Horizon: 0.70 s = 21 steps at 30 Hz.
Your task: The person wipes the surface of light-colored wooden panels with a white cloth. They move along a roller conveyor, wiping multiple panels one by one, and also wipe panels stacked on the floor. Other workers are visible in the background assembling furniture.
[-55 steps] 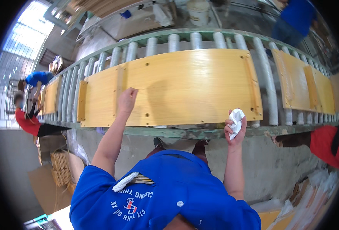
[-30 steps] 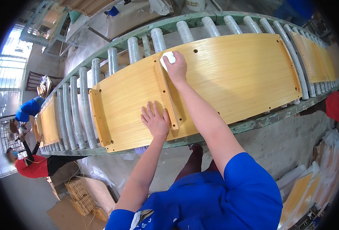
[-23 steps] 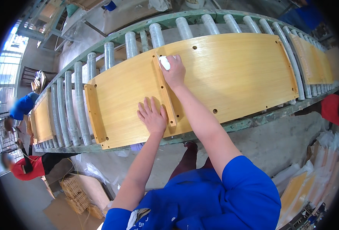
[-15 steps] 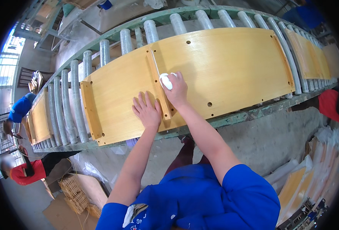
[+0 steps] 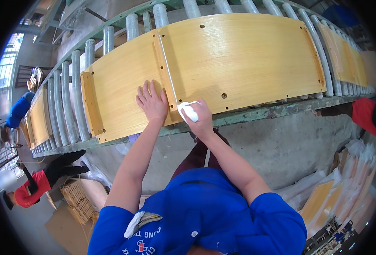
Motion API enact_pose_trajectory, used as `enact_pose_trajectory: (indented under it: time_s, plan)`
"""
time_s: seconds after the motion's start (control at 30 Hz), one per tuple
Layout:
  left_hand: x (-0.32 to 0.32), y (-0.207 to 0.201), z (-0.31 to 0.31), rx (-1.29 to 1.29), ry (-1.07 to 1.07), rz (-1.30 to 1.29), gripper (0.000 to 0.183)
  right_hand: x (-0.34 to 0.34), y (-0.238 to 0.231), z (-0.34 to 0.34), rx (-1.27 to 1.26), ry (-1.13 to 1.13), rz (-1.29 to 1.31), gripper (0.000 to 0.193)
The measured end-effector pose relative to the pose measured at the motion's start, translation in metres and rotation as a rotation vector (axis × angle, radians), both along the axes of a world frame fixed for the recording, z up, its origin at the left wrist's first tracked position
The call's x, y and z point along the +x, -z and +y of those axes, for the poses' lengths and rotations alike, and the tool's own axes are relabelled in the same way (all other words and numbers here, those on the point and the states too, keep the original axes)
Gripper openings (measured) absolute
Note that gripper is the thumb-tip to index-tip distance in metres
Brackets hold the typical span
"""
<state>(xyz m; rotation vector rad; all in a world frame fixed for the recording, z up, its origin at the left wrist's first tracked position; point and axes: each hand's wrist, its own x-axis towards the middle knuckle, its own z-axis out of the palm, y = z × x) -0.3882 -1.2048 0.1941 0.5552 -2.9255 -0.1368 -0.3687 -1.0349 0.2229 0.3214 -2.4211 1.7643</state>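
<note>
A wide, light-wood panel with a curved far edge lies across the rollers in front of me. A wooden strip runs across it from far edge to near edge. Beside the strip's right side lies a thin white line, like a bead of glue. My right hand is closed around a white squeeze bottle at the near end of that line, by the panel's near edge. Left of the strip, my left hand rests flat on the panel, fingers spread.
The roller conveyor's green frame runs along the panel's near side. Another wooden panel sits on the rollers at right, and one at left. Wrapped boards lie at lower right. People in red and blue are at left.
My right hand has drawn the bottle toward me along the strip to the near edge, and the white line is longer. My left hand stays flat on the panel.
</note>
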Motion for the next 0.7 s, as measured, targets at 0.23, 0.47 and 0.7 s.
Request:
enact_pose_trajectory:
  time_s: [0.23,0.47,0.7]
  plan:
    - [0.003,0.0,-0.004,-0.015,0.002,-0.003,0.049,-0.061,0.006,0.026,-1.335,-0.09,-1.126,0.038]
    - [0.0,-0.003,-0.004,0.025,-0.014,-0.015,0.051,-0.171,0.02,-0.024,-0.914,0.065,-0.661,0.036]
    - [-0.003,-0.005,-0.003,0.035,-0.021,-0.004,0.049,-0.245,0.031,-0.081,-0.437,0.121,-0.121,0.031]
